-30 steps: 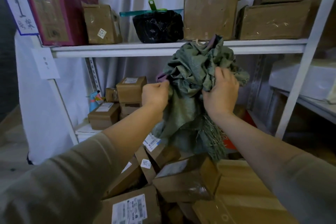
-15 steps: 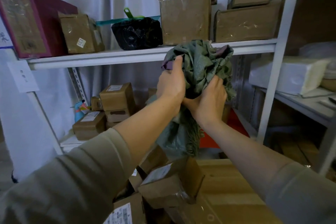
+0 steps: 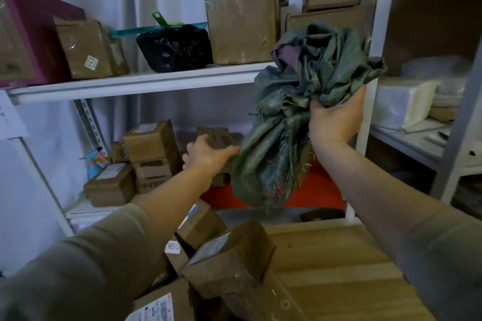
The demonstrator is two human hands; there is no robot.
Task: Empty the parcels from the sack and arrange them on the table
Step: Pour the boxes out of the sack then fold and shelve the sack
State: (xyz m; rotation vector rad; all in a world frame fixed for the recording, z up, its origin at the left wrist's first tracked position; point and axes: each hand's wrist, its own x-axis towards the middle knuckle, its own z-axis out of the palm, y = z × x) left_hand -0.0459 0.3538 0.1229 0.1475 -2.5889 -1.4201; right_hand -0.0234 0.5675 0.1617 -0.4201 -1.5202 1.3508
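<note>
The crumpled green woven sack (image 3: 294,112) hangs in the air above the far edge of the wooden table (image 3: 339,268). My right hand (image 3: 336,120) grips its bunched upper part from below, close to the white shelf post. Lower down, my left hand (image 3: 208,154) holds the sack's hanging left side, thumb against the cloth. Several brown cardboard parcels lie tumbled on the table's left side, among them a tilted box (image 3: 229,258), a smaller one (image 3: 199,224) behind it and a labelled one (image 3: 161,305) at the front edge. What the sack holds is hidden.
A white metal shelf (image 3: 135,83) carries a maroon box (image 3: 28,34), taped cartons (image 3: 242,23) and a black bag (image 3: 174,47). More parcels (image 3: 151,143) are stacked on the lower shelf beside a red item (image 3: 320,193). A white post (image 3: 375,34) stands right of the sack.
My right hand has carried the bunched sack to the right and up. My left hand has let go of the top and dropped to the sack's lower left side.
</note>
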